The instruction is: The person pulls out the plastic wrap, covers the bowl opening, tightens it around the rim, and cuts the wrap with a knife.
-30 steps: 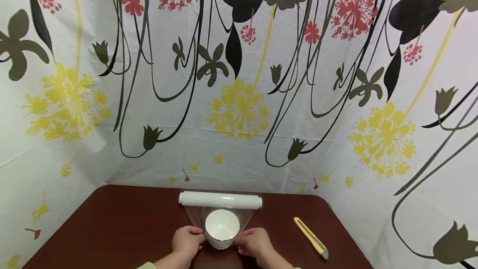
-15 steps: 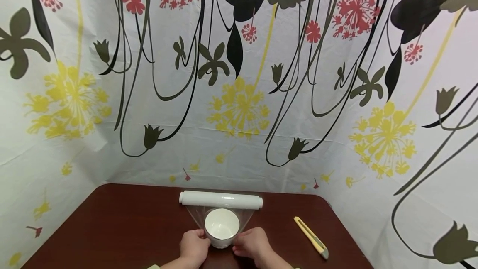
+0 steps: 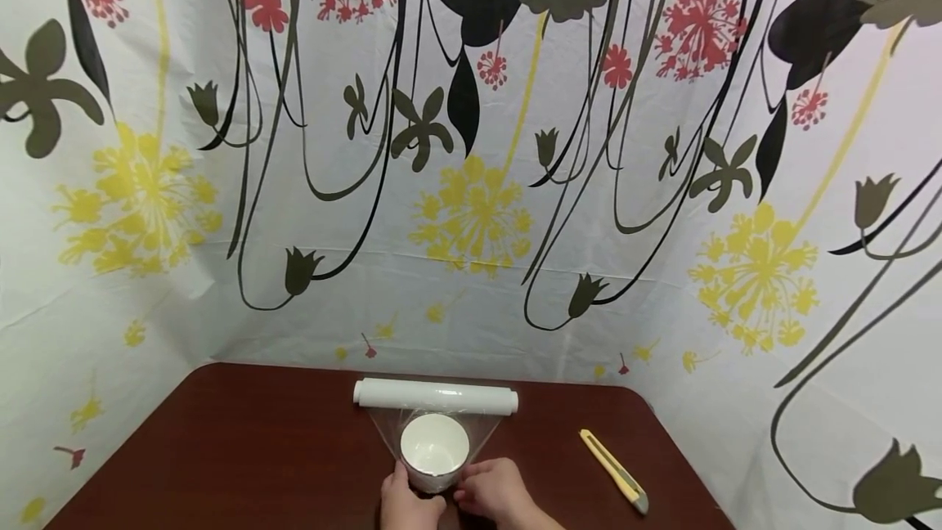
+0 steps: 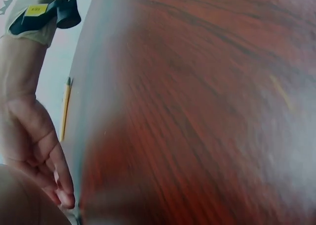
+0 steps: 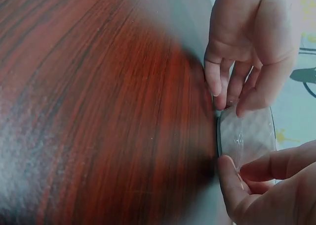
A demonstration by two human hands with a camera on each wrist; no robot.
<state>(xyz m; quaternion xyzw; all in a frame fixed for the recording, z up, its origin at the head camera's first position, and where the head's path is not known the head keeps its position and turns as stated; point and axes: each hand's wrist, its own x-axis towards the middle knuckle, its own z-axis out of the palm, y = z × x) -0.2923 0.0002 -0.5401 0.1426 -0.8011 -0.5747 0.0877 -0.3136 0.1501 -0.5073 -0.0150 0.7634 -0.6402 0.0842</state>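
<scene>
A white bowl [image 3: 434, 442] stands upright near the table's front edge. Clear cling film [image 3: 384, 424] stretches from a white roll [image 3: 436, 396] behind it and narrows toward the bowl. On the bowl's left, my left hand [image 3: 409, 504] pinches film low against the wall. My right hand [image 3: 498, 491] pinches film at the right side, its fingertips close to the bowl's base. In the right wrist view, the film clings to the bowl's textured side [image 5: 242, 136] between both hands. The left wrist view shows my right hand [image 4: 37, 136] but not the bowl.
A yellow utility knife [image 3: 614, 471] lies to the right of the hands on the dark red table [image 3: 243, 440]. A white cloth [image 3: 353, 219] with printed flowers hangs around the table's back and sides.
My left hand has moved right along the bowl's side to its front, closer to my right hand. The right hand has shifted slightly inward. The roll and the knife stay put.
</scene>
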